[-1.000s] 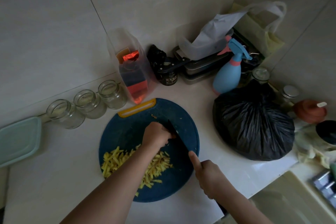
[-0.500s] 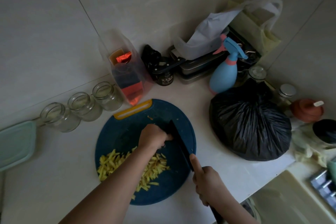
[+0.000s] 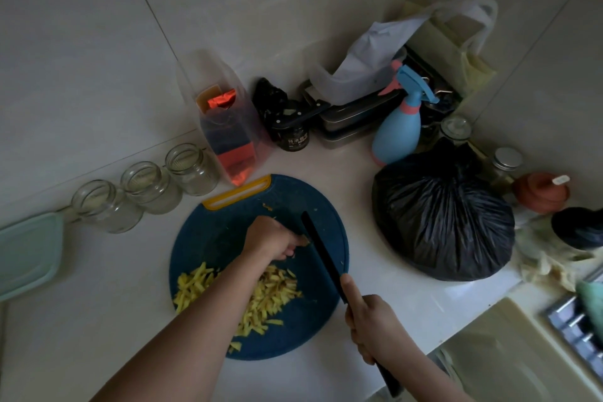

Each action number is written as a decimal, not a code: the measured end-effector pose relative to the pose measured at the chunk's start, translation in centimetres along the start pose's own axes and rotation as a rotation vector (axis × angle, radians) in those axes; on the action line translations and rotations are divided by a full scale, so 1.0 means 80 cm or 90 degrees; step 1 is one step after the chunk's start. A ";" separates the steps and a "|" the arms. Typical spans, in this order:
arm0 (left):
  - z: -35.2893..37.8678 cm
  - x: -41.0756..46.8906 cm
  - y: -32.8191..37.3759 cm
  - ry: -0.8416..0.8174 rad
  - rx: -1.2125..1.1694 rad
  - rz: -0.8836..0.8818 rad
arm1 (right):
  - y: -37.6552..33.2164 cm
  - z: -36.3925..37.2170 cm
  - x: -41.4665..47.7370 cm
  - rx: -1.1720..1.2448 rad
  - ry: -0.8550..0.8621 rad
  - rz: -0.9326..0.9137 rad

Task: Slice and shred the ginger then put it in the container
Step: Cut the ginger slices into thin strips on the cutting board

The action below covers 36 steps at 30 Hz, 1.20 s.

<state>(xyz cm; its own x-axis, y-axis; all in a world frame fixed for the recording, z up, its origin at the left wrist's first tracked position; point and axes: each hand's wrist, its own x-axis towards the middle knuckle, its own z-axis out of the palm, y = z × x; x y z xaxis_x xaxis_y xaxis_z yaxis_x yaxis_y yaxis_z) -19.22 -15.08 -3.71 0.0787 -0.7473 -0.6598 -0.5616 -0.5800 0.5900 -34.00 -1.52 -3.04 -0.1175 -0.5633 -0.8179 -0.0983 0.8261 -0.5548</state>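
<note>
A round dark-blue cutting board [image 3: 215,235] with a yellow handle lies on the white counter. A pile of yellow ginger shreds [image 3: 270,300] covers its near part, partly under my left forearm. My left hand [image 3: 272,238] is curled over a small piece of ginger [image 3: 305,241] at the board's middle, holding it down. My right hand [image 3: 372,323] grips the handle of a black knife [image 3: 321,254], index finger along the spine; the blade runs up beside the left fingertips. A pale green container [image 3: 29,254] sits at the far left edge.
Three glass jars [image 3: 146,186] line the wall left of the board. Behind it stand a clear bag [image 3: 228,134], a black jar [image 3: 293,137], metal boxes and a blue spray bottle [image 3: 398,130]. A full black bin bag [image 3: 440,219] sits right; sink edge lower right.
The knife blade has shifted slightly right, away from my left fingers, showing the small ginger piece. My left hand stays over it. The view has drifted a little.
</note>
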 end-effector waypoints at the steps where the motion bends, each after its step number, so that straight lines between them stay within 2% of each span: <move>1: 0.001 0.000 0.001 -0.001 0.002 0.000 | 0.002 0.002 0.001 -0.012 -0.001 -0.009; 5: 0.002 -0.003 0.003 -0.006 0.011 0.001 | 0.007 0.006 0.003 -0.083 0.014 -0.069; 11: 0.003 0.002 -0.002 0.007 0.017 0.017 | -0.002 0.012 -0.005 -0.102 0.004 -0.068; 12: 0.003 0.002 -0.003 0.008 0.018 0.019 | -0.002 0.012 -0.006 -0.151 0.012 -0.106; 13: 0.003 0.003 -0.004 0.009 0.021 0.021 | 0.002 0.011 -0.009 -0.203 0.057 -0.214; 15: 0.003 0.006 -0.007 0.015 0.031 0.031 | 0.003 0.003 -0.004 -0.192 0.073 -0.242; 16: 0.003 0.008 -0.008 0.021 0.036 0.035 | 0.000 0.002 0.000 -0.210 0.116 -0.229; 18: 0.004 0.012 -0.012 0.034 0.049 0.042 | 0.006 0.007 0.007 -0.240 0.065 -0.239; 19: 0.005 0.014 -0.014 0.040 0.059 0.046 | 0.012 0.008 0.013 -0.247 0.074 -0.300; 21: 0.005 0.015 -0.016 0.048 0.076 0.055 | 0.004 0.018 0.001 -0.297 0.092 -0.254; 23: 0.005 0.016 -0.018 0.049 0.088 0.063 | 0.001 0.019 0.005 -0.336 0.051 -0.198; 24: 0.005 0.016 -0.018 0.048 0.091 0.064 | -0.009 0.023 0.000 -0.336 0.062 -0.126; 27: 0.006 0.016 -0.018 0.045 0.092 0.063 | 0.001 0.023 0.009 -0.305 0.060 -0.133; 28: 0.007 0.014 -0.017 0.042 0.082 0.063 | 0.001 0.024 0.015 -0.267 0.056 -0.095; 32: 0.006 0.005 -0.011 0.011 0.021 0.040 | 0.000 0.025 0.029 -0.114 0.058 -0.070; 36: -0.003 -0.001 -0.009 -0.018 -0.002 0.014 | 0.003 0.017 0.026 -0.123 0.067 -0.089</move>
<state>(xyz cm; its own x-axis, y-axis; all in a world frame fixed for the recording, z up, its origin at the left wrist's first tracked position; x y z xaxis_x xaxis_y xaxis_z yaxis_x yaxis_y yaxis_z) -18.66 -14.70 -3.97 0.0426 -0.7506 -0.6594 -0.5602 -0.5644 0.6063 -32.95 -2.51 -5.07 -0.1908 -0.6791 -0.7088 -0.3062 0.7272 -0.6143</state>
